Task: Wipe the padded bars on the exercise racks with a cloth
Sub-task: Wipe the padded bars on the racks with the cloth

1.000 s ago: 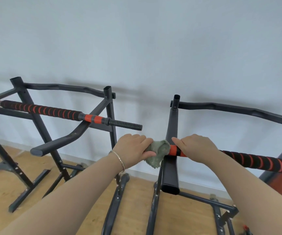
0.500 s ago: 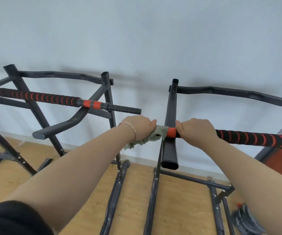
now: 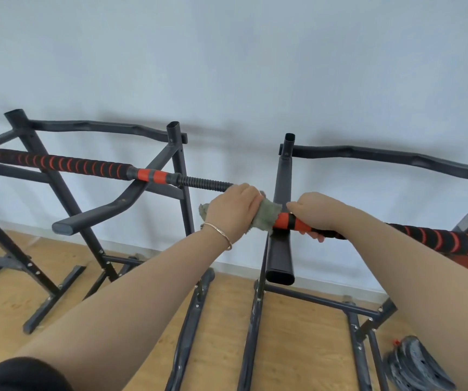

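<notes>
Green cloth is clutched in the left grip and pressed round the padded bar end, at frame centre. The bar is clasped by the right grip, at 3 o'clock of the cloth.

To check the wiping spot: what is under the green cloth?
The cloth covers the end of the right padded bar; its orange band shows beside it. The bar's tip is hidden by the cloth and the left hand.
</notes>
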`<state>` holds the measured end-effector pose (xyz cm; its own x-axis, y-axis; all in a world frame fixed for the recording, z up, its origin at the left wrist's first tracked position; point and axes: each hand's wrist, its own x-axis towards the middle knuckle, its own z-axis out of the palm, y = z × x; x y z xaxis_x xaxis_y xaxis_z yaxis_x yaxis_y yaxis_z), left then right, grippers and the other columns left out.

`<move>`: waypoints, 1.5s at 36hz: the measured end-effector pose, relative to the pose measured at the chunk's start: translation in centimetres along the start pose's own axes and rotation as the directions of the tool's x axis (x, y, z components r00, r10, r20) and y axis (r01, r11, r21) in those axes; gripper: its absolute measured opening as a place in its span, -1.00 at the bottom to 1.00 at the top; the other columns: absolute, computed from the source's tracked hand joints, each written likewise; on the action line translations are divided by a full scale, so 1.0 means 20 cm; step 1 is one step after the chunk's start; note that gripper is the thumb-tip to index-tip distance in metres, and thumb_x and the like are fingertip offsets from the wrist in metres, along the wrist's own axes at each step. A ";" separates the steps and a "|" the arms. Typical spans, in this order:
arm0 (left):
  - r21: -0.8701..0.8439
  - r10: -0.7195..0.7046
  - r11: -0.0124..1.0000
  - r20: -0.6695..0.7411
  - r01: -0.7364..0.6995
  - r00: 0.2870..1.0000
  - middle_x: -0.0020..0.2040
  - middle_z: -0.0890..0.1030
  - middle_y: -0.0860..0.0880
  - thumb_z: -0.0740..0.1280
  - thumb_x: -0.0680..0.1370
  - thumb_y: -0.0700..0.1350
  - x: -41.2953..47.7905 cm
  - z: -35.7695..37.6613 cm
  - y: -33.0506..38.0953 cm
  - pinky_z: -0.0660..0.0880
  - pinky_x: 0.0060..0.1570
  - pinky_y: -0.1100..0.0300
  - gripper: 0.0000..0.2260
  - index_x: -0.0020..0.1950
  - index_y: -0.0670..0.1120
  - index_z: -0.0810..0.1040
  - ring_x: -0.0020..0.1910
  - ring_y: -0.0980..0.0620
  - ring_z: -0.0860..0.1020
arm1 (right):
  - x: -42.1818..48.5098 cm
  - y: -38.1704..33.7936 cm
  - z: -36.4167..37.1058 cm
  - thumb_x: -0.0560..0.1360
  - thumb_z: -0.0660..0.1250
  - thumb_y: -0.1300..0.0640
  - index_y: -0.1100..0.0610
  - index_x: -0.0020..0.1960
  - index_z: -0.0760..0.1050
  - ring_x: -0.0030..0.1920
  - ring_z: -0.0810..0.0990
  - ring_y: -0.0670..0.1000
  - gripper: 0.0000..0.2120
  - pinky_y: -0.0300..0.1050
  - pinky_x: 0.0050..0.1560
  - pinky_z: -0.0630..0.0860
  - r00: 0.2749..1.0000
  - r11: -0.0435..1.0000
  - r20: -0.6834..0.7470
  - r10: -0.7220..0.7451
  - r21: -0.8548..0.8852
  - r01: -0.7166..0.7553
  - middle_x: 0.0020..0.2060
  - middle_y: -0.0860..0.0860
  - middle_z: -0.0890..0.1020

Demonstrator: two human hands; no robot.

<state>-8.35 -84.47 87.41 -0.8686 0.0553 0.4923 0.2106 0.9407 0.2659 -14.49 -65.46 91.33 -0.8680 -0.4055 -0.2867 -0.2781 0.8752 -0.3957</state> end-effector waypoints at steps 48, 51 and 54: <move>0.404 0.311 0.750 0.483 -0.524 0.818 -0.37 0.29 0.04 0.09 0.66 -0.07 0.24 0.11 0.41 0.41 -0.45 0.13 -0.92 0.02 -0.05 0.30 -0.41 -0.07 0.46 | -0.13 0.32 -0.18 0.60 -0.01 0.02 0.22 -0.12 0.45 -0.49 0.56 0.13 -0.63 -0.13 -0.30 0.47 0.973 0.971 -0.036 0.228 0.086 -0.224 -0.42 0.15 0.62; 0.321 0.393 0.772 0.437 -0.549 0.809 -0.34 0.36 0.08 -0.03 0.68 0.12 0.23 0.12 0.39 0.38 -0.39 0.13 -0.72 -0.09 -0.02 0.28 -0.40 -0.04 0.45 | -0.15 0.32 -0.21 0.61 -0.01 -0.01 0.24 -0.11 0.50 -0.47 0.55 0.11 -0.57 -0.11 -0.28 0.49 0.966 0.965 0.124 0.228 0.103 -0.241 -0.42 0.14 0.61; 0.200 0.447 0.790 0.460 -0.580 0.767 -0.25 0.40 0.11 0.00 0.64 0.22 0.23 0.10 0.38 0.41 -0.33 0.11 -0.69 -0.07 0.00 0.25 -0.37 -0.01 0.45 | -0.16 0.33 -0.21 0.61 0.00 -0.02 0.26 -0.10 0.53 -0.45 0.54 0.12 -0.56 -0.09 -0.28 0.50 0.963 0.964 0.157 0.217 0.119 -0.237 -0.40 0.16 0.61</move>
<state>-11.69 -76.37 90.08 -0.7786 0.6168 0.1154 0.5803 0.7777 -0.2418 -15.35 -57.28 93.30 -0.8323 -0.2419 -0.4988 -0.0137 0.9085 -0.4177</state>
